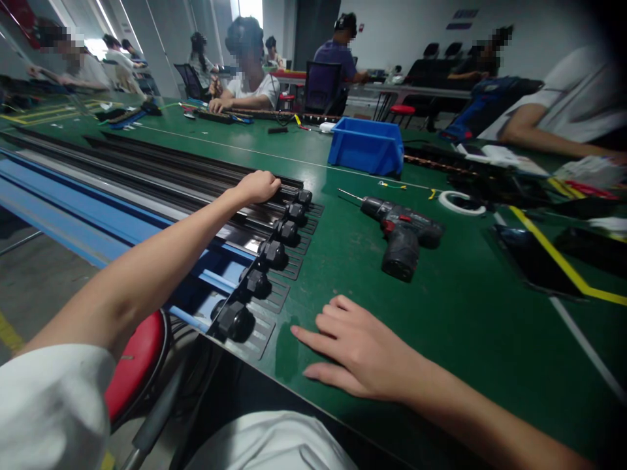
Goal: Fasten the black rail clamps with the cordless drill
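Several long, straight, dark metal-looking rails (pixel 161 171) lie under one bare left hand (pixel 257 187)

On the left part of a wide, smooth green table (pixel 490 352), the rails lie side by side. Beyond their ends, to the right, stands an open-topped blue plastic bin (pixel 365 147). Nearer, a black cordless drill (pixel 404 232) with red marks and a thin bit lies on the table. The left hand bends over the rails near their ends, its fingers curled; I cannot tell whether they clamp one. The bare right hand (pixel 357 349) is palm down at the table, near the drill; its thumb and forefinger are stretched and apart, the other fingers bent closer together. Smallest, six black faceted knobs (pixel 273 254) make a slanting row at the rail ends, between the two hands.
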`<act>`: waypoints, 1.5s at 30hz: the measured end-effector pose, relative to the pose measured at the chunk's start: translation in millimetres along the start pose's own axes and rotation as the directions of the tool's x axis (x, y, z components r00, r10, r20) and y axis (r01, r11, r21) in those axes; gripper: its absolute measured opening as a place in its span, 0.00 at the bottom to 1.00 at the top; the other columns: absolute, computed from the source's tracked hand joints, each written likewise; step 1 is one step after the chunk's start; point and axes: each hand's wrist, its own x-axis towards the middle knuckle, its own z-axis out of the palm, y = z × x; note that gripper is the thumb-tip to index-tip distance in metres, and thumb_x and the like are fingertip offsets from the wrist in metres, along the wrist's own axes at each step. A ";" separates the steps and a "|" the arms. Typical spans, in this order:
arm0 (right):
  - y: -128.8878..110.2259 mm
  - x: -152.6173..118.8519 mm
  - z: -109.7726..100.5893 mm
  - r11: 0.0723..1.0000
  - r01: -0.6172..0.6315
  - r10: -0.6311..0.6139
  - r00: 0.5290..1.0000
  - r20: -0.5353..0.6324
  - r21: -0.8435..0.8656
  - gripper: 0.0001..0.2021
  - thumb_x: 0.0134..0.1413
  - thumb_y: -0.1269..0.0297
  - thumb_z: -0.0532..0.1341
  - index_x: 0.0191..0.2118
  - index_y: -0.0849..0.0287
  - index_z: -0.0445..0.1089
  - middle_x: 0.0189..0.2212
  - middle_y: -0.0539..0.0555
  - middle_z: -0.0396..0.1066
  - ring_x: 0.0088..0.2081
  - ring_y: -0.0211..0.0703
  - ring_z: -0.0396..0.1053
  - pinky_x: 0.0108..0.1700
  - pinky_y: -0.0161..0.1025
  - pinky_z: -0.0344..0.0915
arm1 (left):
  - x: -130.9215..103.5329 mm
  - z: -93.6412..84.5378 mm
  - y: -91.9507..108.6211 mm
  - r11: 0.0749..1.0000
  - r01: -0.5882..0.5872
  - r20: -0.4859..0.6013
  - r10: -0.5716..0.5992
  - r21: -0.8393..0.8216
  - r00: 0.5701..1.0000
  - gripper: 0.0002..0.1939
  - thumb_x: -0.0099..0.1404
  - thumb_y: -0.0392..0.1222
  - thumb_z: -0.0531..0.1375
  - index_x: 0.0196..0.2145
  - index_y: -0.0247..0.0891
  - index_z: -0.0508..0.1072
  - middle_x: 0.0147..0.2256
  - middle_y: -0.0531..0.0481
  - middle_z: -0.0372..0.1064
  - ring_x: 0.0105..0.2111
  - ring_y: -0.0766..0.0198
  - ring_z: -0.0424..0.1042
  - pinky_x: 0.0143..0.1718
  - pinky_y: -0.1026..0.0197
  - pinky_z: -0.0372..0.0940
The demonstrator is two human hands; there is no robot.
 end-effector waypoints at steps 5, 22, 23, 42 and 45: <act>-14.8 0.5 9.9 0.974 0.189 -0.188 0.982 -0.023 0.125 0.29 0.63 0.41 0.52 0.52 0.63 0.71 0.27 0.52 0.67 0.29 0.42 0.56 0.36 0.43 0.50 | 1.2 1.0 -1.1 1.000 -0.014 -0.010 0.014 0.009 1.000 0.26 0.70 0.49 0.44 0.38 0.29 0.77 0.39 0.32 0.75 0.42 0.50 0.74 0.42 0.58 0.63; 12.0 -4.0 2.8 0.998 0.061 -0.063 0.988 -0.141 -0.015 0.20 0.67 0.54 0.55 0.50 0.67 0.71 0.28 0.54 0.67 0.31 0.43 0.60 0.38 0.43 0.54 | 2.4 2.2 -2.1 1.000 -0.015 -0.010 0.015 0.019 1.000 0.25 0.69 0.49 0.45 0.36 0.30 0.77 0.37 0.34 0.75 0.40 0.53 0.73 0.40 0.60 0.62; 12.0 -4.2 3.6 0.998 0.055 -0.056 0.988 -0.143 -0.007 0.19 0.67 0.54 0.55 0.50 0.66 0.71 0.28 0.54 0.68 0.32 0.43 0.60 0.38 0.43 0.54 | 2.3 2.1 -2.1 1.000 -0.016 -0.008 0.016 0.019 1.000 0.25 0.69 0.49 0.45 0.35 0.30 0.77 0.37 0.34 0.75 0.39 0.53 0.73 0.40 0.60 0.62; 31.3 -5.9 2.3 0.911 -0.413 0.398 0.874 -0.279 0.004 0.18 0.64 0.62 0.58 0.56 0.62 0.68 0.51 0.64 0.68 0.53 0.56 0.65 0.55 0.55 0.62 | 3.2 0.7 -1.7 0.998 -0.052 -0.007 0.052 0.036 0.999 0.27 0.70 0.50 0.43 0.32 0.32 0.77 0.36 0.34 0.76 0.37 0.53 0.73 0.38 0.60 0.62; 36.3 -5.9 0.5 0.892 -0.450 0.424 0.867 -0.261 -0.047 0.20 0.63 0.59 0.58 0.57 0.63 0.68 0.54 0.66 0.67 0.57 0.59 0.63 0.57 0.58 0.61 | 3.1 0.3 -1.3 0.998 -0.046 -0.007 0.046 0.033 0.999 0.28 0.70 0.51 0.43 0.31 0.33 0.77 0.35 0.35 0.76 0.36 0.54 0.73 0.38 0.60 0.61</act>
